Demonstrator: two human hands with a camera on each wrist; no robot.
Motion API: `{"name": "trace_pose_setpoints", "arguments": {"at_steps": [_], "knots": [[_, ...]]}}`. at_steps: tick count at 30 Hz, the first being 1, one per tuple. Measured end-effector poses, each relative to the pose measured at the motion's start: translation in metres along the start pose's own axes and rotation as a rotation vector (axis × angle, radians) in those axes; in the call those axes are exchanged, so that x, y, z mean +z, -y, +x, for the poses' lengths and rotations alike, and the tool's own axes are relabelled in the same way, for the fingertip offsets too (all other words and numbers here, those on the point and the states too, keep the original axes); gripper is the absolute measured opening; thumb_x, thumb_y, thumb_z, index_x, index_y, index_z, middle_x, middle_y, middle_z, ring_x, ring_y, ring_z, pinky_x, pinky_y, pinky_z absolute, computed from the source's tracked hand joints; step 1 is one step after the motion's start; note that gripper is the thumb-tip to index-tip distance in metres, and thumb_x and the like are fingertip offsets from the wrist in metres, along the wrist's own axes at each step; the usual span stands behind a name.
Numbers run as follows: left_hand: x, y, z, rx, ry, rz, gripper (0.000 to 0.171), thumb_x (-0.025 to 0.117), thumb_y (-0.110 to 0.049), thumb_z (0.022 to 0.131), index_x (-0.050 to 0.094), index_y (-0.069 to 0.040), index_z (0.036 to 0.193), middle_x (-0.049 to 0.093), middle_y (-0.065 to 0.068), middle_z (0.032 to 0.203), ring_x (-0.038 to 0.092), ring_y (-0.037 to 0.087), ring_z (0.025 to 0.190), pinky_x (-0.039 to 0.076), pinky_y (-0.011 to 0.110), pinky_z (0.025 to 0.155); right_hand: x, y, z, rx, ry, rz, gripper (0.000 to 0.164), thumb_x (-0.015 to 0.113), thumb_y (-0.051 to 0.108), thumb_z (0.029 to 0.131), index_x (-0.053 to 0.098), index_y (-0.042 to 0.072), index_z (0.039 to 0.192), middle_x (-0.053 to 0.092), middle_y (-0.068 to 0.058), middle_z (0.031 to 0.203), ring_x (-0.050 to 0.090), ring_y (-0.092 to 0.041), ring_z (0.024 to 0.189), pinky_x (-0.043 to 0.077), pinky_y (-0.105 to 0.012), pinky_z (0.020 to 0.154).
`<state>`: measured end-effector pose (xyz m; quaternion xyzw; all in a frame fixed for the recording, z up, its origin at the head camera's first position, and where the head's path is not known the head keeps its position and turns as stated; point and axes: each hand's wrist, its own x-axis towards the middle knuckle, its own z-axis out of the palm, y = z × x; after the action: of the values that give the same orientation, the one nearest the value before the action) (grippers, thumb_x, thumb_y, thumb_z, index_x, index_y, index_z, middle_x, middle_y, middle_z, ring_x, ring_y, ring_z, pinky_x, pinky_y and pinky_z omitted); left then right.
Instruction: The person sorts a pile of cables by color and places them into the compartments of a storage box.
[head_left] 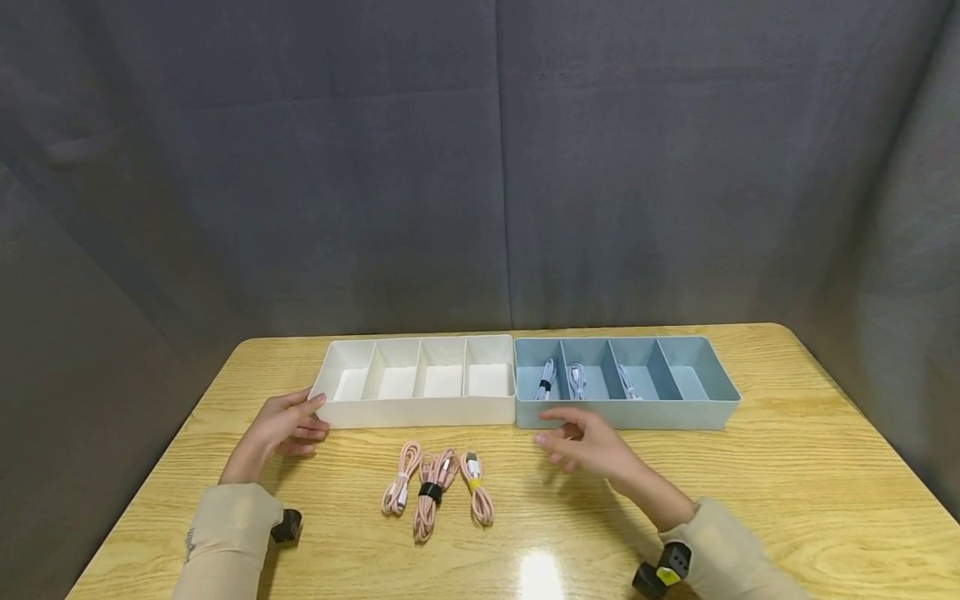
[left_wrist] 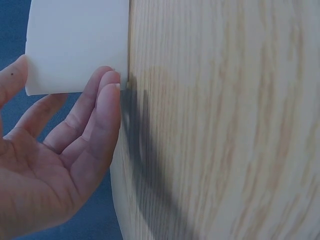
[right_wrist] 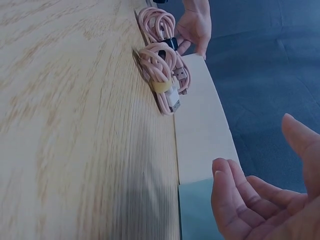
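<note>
My left hand (head_left: 281, 425) is at the left end of a white divided storage box (head_left: 420, 413), thumb at its corner, fingers loosely bent. In the left wrist view, the fingertips (left_wrist: 107, 82) overlap the box's white side. My right hand (head_left: 592, 446) hovers, fingers relaxed and nothing in them, before the near wall of a blue divided box (head_left: 630, 415). Coiled pale cables lie in its three leftmost compartments: one with a black strap (head_left: 546, 379), a second cable (head_left: 577, 381) and a third cable (head_left: 628, 383).
Before the white box lie three coiled pink cables: one at left (head_left: 402, 479), one with a black strap (head_left: 430, 493) in the middle, one with a yellow tie (head_left: 477, 492). The two boxes stand end to end on a wooden table (head_left: 810, 467). A dark curtain (head_left: 375, 167) hangs behind.
</note>
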<state>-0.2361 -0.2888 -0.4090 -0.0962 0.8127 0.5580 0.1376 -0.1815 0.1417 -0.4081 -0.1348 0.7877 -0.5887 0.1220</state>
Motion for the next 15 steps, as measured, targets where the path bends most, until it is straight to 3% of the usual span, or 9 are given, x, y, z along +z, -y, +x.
{"name": "trace_pose_setpoints", "arguments": {"at_steps": [8, 15], "knots": [[0.0, 0.0, -0.001, 0.0, -0.004, -0.005, 0.072, 0.051, -0.04, 0.092, 0.019, -0.001, 0.144, 0.066, 0.004, 0.08, 0.065, 0.016, 0.071, 0.056, 0.034, 0.063, 0.005, 0.001, 0.001, 0.017, 0.042, 0.002, 0.055, 0.064, 0.022, 0.087, 0.044, -0.01, 0.127, 0.064, -0.018, 0.088, 0.062, -0.034, 0.075, 0.053, -0.035, 0.059], [0.0, 0.0, -0.001, 0.0, -0.005, 0.002, 0.072, 0.052, -0.039, 0.092, 0.021, 0.001, 0.143, 0.065, 0.003, 0.079, 0.064, 0.016, 0.072, 0.055, 0.035, 0.064, 0.011, -0.002, 0.001, 0.018, 0.092, 0.042, 0.058, 0.066, 0.02, 0.085, 0.042, -0.012, 0.127, 0.064, -0.021, 0.084, 0.062, -0.034, 0.071, 0.053, -0.04, 0.059]]}}
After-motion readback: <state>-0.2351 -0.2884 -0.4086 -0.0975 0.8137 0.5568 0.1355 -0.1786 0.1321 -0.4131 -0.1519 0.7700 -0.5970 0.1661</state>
